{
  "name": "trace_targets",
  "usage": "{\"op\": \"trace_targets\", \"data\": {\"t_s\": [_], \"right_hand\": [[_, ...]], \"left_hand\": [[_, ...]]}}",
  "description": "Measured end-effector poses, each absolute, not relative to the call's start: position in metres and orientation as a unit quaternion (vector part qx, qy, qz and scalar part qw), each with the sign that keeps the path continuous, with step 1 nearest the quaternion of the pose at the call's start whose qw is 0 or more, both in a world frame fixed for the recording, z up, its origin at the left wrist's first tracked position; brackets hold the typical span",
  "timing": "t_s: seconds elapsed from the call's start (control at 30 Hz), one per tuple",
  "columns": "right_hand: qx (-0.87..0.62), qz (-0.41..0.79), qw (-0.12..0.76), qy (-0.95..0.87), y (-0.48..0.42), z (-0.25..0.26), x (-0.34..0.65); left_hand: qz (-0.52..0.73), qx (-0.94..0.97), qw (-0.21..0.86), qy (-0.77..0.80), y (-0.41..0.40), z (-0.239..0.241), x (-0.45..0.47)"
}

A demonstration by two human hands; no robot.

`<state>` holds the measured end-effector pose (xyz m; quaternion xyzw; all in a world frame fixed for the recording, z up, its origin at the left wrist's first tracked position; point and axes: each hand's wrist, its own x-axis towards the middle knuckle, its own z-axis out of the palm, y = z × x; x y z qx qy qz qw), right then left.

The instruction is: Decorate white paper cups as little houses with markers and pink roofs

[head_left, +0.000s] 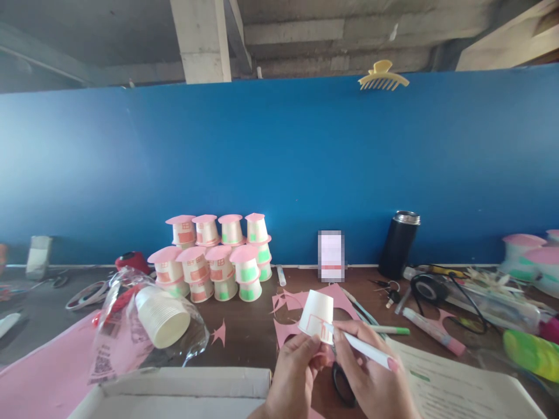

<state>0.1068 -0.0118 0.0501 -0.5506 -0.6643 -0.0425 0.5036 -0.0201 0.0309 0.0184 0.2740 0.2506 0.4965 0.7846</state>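
Observation:
My left hand (297, 372) grips a white paper cup (315, 308) that stands upside down, its wide rim in my fingers. Red-pink lines are drawn on the side of the cup. In my right hand (371, 366) is a white marker (364, 347) with a pink end, its tip against the cup near those lines. Below and between the hands, the black handle of scissors (343, 384) partly shows. Pink paper scraps (345, 299) with round cut-outs lie behind the cup. A green-tipped marker (388, 330) rests to the right.
Stacked paper-cup houses with pink roofs (205, 265) stand at back left. Bagged paper cups (163, 320) lie on pink paper (48, 372) beside a white box (183, 375). A black bottle (398, 244), keys (391, 294), a printed sheet (463, 378) and a glue tube (432, 330) are on the right.

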Motion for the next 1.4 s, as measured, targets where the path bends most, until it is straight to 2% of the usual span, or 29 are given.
{"op": "trace_targets", "data": {"t_s": [0.3,0.9,1.4], "right_hand": [[-0.560,0.013,0.480,-0.676,-0.0143,0.0526,0.1021],[-0.552,-0.051,0.504,-0.662,-0.0098,0.0495,0.1067],[-0.566,0.036,0.489,-0.663,-0.0157,0.0564,0.1022]], "left_hand": [[0.503,0.246,0.793,0.242,0.0284,0.0207,-0.0193],[0.489,0.291,0.785,0.247,0.0282,0.0203,-0.0191],[0.484,0.323,0.777,0.238,0.0284,0.0192,-0.0197]]}}
